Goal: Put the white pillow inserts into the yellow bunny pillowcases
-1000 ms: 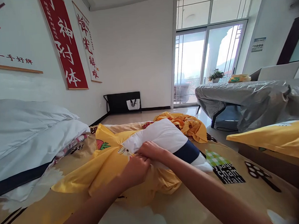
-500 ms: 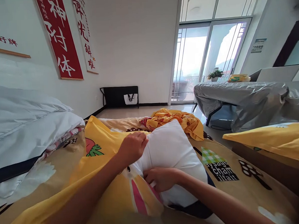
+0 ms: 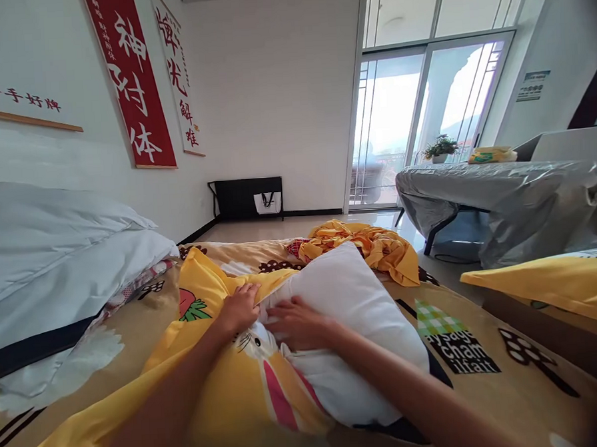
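A white pillow (image 3: 355, 300) lies partly inside a yellow pillowcase (image 3: 227, 381) printed with a rabbit and a carrot. The case covers the pillow's left part, while its right part is bare. At the upper edge of the case's mouth, my left hand (image 3: 240, 310) is closed on the yellow cloth. Just right of it, my right hand (image 3: 301, 325) lies flat on the white pillow beside the mouth, fingers stretched toward the case. Its fingertips press into the pillow's folds.
Everything rests on a brown patterned bed cover (image 3: 488, 407). White pillows (image 3: 70, 255) are stacked at left. Crumpled orange-yellow cloth (image 3: 359, 243) lies behind the pillow. Another yellow pillow (image 3: 556, 283) is at right, and a plastic-covered table (image 3: 501, 186) stands beyond.
My left hand has come down from above the pillow onto the case's edge. My right hand has moved up and left, out from the lower mouth onto the pillow. The view shifted slightly.
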`<control>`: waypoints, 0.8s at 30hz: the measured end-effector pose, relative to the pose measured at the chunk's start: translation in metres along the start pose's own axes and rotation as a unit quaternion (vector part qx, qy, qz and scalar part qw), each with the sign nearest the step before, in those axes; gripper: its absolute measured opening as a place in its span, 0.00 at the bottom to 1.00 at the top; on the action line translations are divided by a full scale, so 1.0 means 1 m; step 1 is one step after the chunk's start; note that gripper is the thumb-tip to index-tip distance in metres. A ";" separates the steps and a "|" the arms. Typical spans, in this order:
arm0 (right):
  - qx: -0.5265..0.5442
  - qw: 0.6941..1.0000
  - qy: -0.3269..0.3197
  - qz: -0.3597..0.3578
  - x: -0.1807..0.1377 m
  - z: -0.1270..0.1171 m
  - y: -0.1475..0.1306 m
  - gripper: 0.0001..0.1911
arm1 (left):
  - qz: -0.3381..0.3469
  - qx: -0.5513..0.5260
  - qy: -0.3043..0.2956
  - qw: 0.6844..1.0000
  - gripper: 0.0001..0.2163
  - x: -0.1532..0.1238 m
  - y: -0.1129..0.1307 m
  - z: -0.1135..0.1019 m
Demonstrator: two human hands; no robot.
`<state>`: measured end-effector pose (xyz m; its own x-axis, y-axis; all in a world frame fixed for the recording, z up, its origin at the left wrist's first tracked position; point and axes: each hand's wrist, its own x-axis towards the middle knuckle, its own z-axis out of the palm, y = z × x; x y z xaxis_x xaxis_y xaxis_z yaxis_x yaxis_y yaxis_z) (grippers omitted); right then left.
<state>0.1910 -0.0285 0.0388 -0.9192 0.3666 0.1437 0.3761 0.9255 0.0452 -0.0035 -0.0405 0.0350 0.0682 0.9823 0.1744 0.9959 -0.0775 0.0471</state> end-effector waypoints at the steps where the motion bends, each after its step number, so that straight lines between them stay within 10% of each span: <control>1: -0.022 1.000 -0.005 0.000 0.001 0.015 -0.002 0.22 | -0.006 0.009 0.007 1.000 0.25 0.000 0.001 0.001; 17: -0.076 0.991 0.104 -0.028 0.009 0.042 -0.062 0.20 | 0.066 0.004 0.110 0.992 0.13 0.063 0.110 -0.032; 24: -0.022 0.992 0.124 -0.008 0.014 0.054 -0.070 0.16 | 0.026 -0.057 0.108 0.992 0.14 0.049 0.109 -0.020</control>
<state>0.1453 -0.0826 -0.0156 -0.8704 0.3120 0.3808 0.3710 0.9241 0.0910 0.1076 -0.0046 0.0684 0.0923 0.9177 0.3864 0.9773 -0.1577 0.1413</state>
